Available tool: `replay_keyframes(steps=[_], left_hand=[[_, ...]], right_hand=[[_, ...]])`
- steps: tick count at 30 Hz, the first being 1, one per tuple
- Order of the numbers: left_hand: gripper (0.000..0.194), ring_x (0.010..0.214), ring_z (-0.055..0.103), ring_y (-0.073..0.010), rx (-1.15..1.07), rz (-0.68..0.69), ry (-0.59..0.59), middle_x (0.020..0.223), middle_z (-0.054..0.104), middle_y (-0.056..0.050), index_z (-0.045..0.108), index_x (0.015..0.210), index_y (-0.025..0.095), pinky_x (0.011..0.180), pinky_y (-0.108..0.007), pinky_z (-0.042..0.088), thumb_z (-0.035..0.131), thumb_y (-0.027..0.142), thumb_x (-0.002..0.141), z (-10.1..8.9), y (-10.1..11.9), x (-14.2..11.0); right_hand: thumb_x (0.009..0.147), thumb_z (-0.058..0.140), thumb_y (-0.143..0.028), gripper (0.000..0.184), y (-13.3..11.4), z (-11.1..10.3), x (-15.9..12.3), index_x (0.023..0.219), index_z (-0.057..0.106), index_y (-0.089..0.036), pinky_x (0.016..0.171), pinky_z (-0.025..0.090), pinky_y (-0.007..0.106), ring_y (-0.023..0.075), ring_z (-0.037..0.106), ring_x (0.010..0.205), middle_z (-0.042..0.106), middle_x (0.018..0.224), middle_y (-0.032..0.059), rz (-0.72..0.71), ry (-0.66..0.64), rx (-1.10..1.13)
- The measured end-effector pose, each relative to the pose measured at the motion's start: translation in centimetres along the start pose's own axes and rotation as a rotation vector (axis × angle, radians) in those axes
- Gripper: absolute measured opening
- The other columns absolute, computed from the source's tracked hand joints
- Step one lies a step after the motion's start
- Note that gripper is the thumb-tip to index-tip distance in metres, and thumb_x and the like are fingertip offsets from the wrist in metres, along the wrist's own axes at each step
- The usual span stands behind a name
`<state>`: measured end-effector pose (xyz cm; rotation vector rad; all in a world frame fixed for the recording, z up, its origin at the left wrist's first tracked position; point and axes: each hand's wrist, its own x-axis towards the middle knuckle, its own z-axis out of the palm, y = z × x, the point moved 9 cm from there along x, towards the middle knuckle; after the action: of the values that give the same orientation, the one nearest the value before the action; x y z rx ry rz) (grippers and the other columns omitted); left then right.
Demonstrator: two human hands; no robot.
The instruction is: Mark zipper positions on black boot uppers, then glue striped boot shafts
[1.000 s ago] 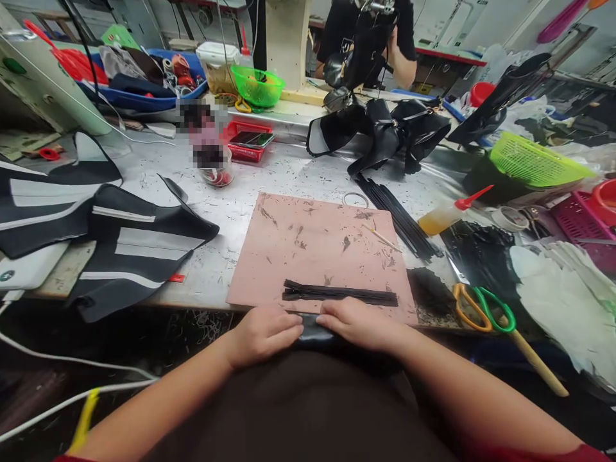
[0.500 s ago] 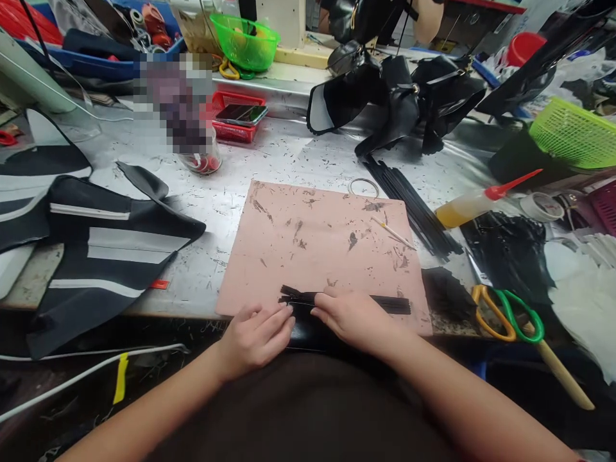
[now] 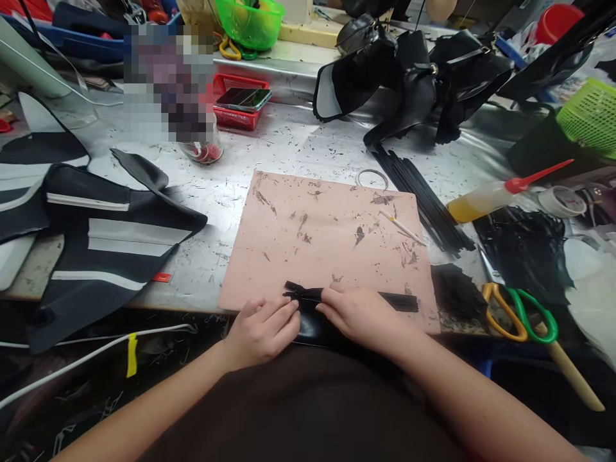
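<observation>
A narrow black zipper (image 3: 402, 302) lies along the near edge of a stained pink board (image 3: 322, 244). Just below its left part shows a smooth black leather piece (image 3: 310, 326), hanging toward my lap. My left hand (image 3: 265, 327) is closed, its fingertips pressed together at the leather's edge, close to the zipper's left end. My right hand (image 3: 359, 309) pinches the zipper near its middle, thumb and fingers closed around it. Both hands cover parts of the seam, so where leather and zipper meet is partly hidden.
Black panels with white strips (image 3: 129, 234) lie at left. To the right are more black strips (image 3: 418, 199), a glue bottle (image 3: 481, 204) with a red nozzle, and scissors (image 3: 520, 311) with orange and green handles. A thin white stick (image 3: 404, 228) rests on the board.
The whole view has shifted slightly, with the far bench items sitting higher in the picture. Both hands keep almost the same hold and place at the board's near edge.
</observation>
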<state>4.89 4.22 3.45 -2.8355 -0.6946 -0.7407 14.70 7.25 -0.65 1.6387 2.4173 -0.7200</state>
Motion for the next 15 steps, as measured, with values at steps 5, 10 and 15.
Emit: replay_keyframes(steps=[5,10,15], left_hand=[[0.022,0.085,0.056,-0.0151,0.004,-0.092,-0.072,0.095,0.068,0.003,0.061,0.086,0.021,0.074,-0.031,0.029,0.042,0.012,0.078,0.4,-0.6,-0.4],[0.029,0.083,0.052,-0.0159,-0.116,-0.141,-0.152,0.094,0.068,0.002,0.061,0.093,0.020,0.081,-0.032,0.029,0.037,0.017,0.077,0.7,-1.4,-0.1],[0.052,0.090,0.049,-0.0226,-0.040,-0.046,-0.300,0.099,0.064,-0.006,0.057,0.113,0.016,0.083,-0.037,0.026,0.036,0.051,0.081,1.9,-0.6,0.2]], right_hand=[[0.087,0.041,-0.035,0.025,1.1,0.0,-0.1,0.080,0.057,-0.016,0.056,0.036,0.025,0.0158,0.058,0.064,0.063,0.074,0.0046,0.085,0.029,0.098],[0.085,0.044,-0.033,0.021,1.8,-0.2,0.0,0.076,0.056,-0.018,0.055,0.036,0.024,0.0150,0.056,0.062,0.062,0.069,0.0030,0.132,0.042,0.154],[0.085,0.044,-0.032,0.021,1.6,-0.4,0.1,0.074,0.056,-0.018,0.054,0.035,0.024,0.0148,0.056,0.062,0.062,0.069,0.0034,0.134,0.054,0.126]])
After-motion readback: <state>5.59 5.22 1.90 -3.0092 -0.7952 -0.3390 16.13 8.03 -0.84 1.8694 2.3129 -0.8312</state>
